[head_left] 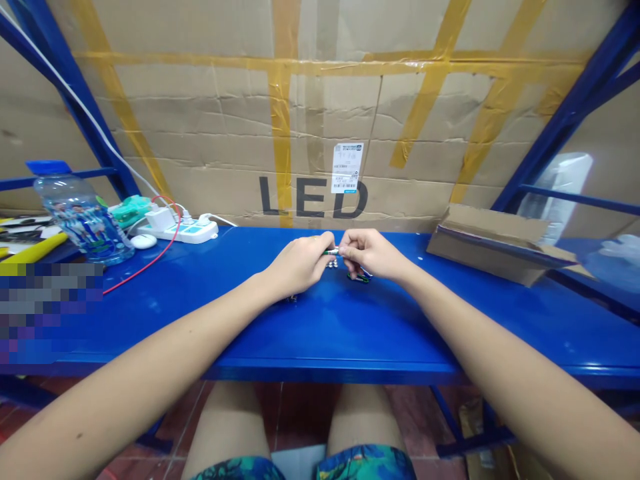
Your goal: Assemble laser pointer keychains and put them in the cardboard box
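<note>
My left hand [303,261] is closed around a small, thin green-and-white piece [331,252], too small to name surely. From the other side, my right hand [374,252] pinches at the piece's end, fingertips nearly meeting those of the left. Just below the hands, several tiny shiny metal parts [332,263] sit on the blue table [320,333]. Under the right fingers lies a green-rimmed small item [358,278], partly hidden by the hand. A few more tiny shiny bits [292,299] rest beside the left wrist.
At left stand a plastic bottle [85,213] with a blue cap and a white power strip [187,230] with plugs; a red cable [150,263] crosses the tabletop. An open cardboard box [495,247] sits at right. Behind rises a large taped carton [215,133] marked LED.
</note>
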`<state>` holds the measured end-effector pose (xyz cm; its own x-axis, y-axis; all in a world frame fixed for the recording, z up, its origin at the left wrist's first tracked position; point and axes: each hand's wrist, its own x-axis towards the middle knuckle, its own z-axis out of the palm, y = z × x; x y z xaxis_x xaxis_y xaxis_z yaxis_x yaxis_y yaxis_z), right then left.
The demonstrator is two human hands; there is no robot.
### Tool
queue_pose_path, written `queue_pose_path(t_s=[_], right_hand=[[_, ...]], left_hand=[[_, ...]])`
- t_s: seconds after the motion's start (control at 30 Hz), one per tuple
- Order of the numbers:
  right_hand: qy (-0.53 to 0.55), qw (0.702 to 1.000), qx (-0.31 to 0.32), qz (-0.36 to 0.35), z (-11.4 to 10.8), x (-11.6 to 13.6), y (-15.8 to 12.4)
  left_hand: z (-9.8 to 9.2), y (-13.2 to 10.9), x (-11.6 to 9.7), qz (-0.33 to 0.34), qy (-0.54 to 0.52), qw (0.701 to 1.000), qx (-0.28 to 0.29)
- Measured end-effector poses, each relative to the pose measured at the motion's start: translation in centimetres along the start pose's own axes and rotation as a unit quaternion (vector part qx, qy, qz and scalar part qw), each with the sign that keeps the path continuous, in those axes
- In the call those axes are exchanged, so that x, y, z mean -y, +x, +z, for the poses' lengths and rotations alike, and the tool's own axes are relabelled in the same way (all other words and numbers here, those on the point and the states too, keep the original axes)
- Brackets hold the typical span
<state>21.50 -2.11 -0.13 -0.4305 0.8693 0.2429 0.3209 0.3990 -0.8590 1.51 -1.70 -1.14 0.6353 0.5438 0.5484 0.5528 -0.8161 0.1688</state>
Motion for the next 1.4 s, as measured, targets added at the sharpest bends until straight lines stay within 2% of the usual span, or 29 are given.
queue_pose_path(t_s=[0.13,0.3,0.4,0.67,0.83,0.97,1.07,1.2,1.3,1.4], right_hand=[[0.012,0.999,0.028,0.015,-0.09,0.29,-0.14],[0.003,1.000,-0.001,-0.002,-0.04,0.35,-0.14],[-0.011,1.000,-0.014,-0.012,0.03,0.14,-0.02],[-0.009,1.000,0.020,0.015,0.14,-0.16,-0.10],[-0.005,0.999,0.033,0.034,0.02,0.37,-0.26],[-0.023,0.999,0.020,0.032,-0.07,0.46,-0.22],[-0.036,0.999,0.007,0.020,-0.06,0.22,-0.13],[-0.052,0.999,0.007,0.013,0.05,-0.17,-0.01],[-0.040,0.999,0.006,0.019,0.04,-0.23,-0.03],[-0.026,0.999,0.017,0.023,-0.04,-0.06,-0.15]], left_hand=[[-0.20,-0.11,-0.45,0.050,-0.005,0.999,-0.014],[-0.01,0.19,-0.62,0.021,-0.002,0.999,-0.046],[0.32,0.42,-0.29,0.022,0.007,0.999,-0.032],[-0.05,0.05,-0.44,-0.016,-0.027,1.000,-0.002],[0.13,-0.02,-0.85,0.017,-0.033,0.999,-0.023],[0.45,0.17,-0.65,-0.003,-0.014,0.999,-0.046],[0.54,0.33,-0.35,-0.001,-0.006,1.000,-0.027],[0.28,0.29,-0.18,-0.037,-0.012,0.999,0.011],[0.15,0.11,-0.21,-0.049,-0.043,0.998,-0.007],[0.23,-0.03,-0.31,-0.021,-0.048,0.998,-0.037]])
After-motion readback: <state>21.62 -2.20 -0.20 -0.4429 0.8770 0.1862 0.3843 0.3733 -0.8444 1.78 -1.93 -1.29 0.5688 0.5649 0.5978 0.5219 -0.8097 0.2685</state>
